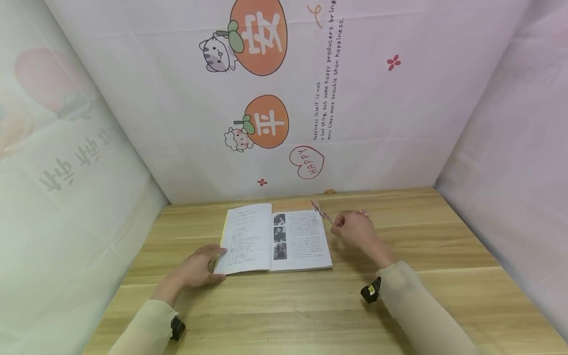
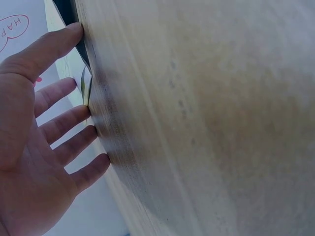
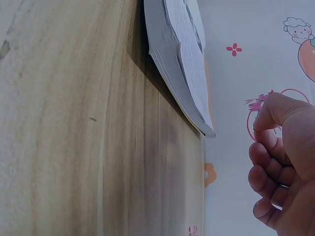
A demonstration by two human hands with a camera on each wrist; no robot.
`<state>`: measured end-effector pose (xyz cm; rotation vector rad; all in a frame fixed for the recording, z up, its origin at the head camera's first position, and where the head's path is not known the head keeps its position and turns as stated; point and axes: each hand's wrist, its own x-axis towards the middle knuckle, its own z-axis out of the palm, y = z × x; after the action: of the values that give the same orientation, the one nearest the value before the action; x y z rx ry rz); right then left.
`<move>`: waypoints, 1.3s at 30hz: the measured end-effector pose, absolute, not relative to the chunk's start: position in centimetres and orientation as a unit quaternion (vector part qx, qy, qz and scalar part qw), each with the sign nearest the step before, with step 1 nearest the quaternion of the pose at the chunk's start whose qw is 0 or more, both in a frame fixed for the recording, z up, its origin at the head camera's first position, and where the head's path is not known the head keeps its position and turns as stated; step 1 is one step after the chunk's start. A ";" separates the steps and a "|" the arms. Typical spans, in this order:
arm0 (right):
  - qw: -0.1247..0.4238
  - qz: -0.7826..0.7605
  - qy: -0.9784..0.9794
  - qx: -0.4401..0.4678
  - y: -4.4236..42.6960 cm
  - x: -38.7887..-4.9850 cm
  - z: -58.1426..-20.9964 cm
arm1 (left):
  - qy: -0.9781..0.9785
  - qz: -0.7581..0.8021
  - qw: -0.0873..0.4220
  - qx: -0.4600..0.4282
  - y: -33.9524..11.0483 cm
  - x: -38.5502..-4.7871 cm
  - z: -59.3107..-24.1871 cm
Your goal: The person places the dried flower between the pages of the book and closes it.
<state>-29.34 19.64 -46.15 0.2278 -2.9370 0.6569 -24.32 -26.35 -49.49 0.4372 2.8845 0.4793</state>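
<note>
An open book (image 1: 301,241) lies on the wooden table, with text on both pages and small photos on the right one. My left hand (image 1: 201,266) rests at its lower left corner, fingers spread and fairly straight. The left wrist view shows the thumb and fingertips of that left hand (image 2: 44,128) touching the book's edge. To the right of the book, my right hand (image 1: 357,229) pinches a thin stick with pink flower-like bits (image 1: 322,213), which slants over the upper right page corner. In the right wrist view, pink petals (image 3: 256,103) show past the curled fingers.
The wooden table (image 1: 284,310) meets a printed cloth back wall (image 1: 355,162) just behind the book. White cloth walls stand at the left (image 1: 88,148) and right (image 1: 501,162). A pink bit (image 3: 192,231) shows at the right wrist view's bottom edge.
</note>
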 end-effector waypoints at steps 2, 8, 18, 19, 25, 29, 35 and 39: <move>0.058 0.216 -0.972 0.074 19.6 -29.3 -46.2 | 0.971 0.164 0.095 0.144 -26.3 -24.3 -49.5; 0.057 0.213 -0.973 0.071 19.4 -29.3 -46.0 | 0.971 0.166 0.094 0.146 -26.3 -24.3 -49.4; 0.059 0.214 -0.972 0.079 18.9 -29.1 -45.9 | 0.972 0.155 0.090 0.149 -26.3 -24.3 -49.4; 0.062 0.213 -0.972 0.080 18.8 -29.1 -45.8 | 0.972 0.157 0.090 0.149 -26.3 -24.3 -49.4; 0.077 0.208 -0.971 0.086 18.7 -29.0 -45.8 | 0.971 0.160 0.090 0.150 -26.1 -24.2 -49.3; 0.070 0.203 -0.973 0.079 18.4 -29.0 -45.8 | 0.971 0.162 0.089 0.152 -26.2 -24.3 -49.4; 0.050 0.196 -0.976 0.079 18.3 -29.0 -45.7 | 0.972 0.157 0.086 0.154 -26.3 -24.4 -49.6; 0.037 0.199 -0.976 0.080 18.1 -29.0 -45.5 | 0.972 0.157 0.085 0.156 -26.3 -24.5 -49.6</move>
<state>-29.04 18.13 -45.49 0.2442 -2.9963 0.6103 -24.45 -26.30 -49.57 0.4659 2.8969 0.4668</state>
